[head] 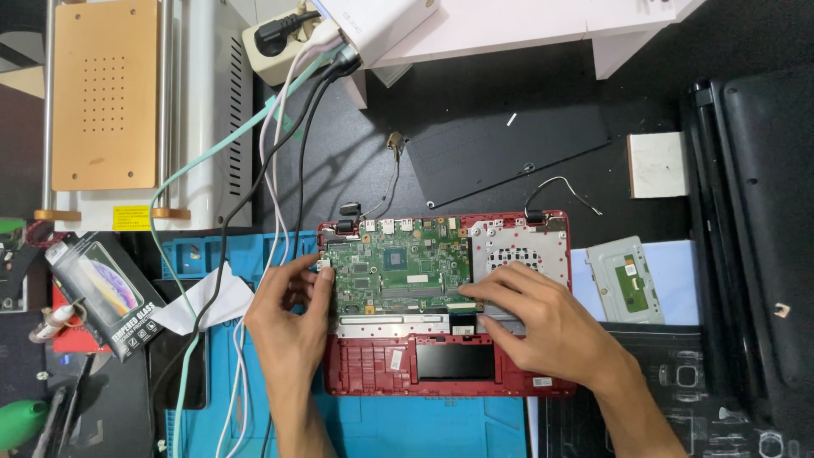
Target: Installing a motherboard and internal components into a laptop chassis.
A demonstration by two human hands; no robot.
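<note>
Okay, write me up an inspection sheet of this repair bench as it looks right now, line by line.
Surface: dark bench with a blue work mat under the laptop.
Job's things: opened red laptop base, green circuit board seated inside it.
Clutter: boxed screen protector, white paper scrap, loose metal tray with a small green board, dark panel, white block.
Grippers: left hand touches the board's left edge; right hand rests fingers along its lower right edge. Neither holds a tool.
Cables: white, black and pale green leads run from a power strip down the left side.
Surroundings: hot plate machine upper left, black laptop parts right.
</note>
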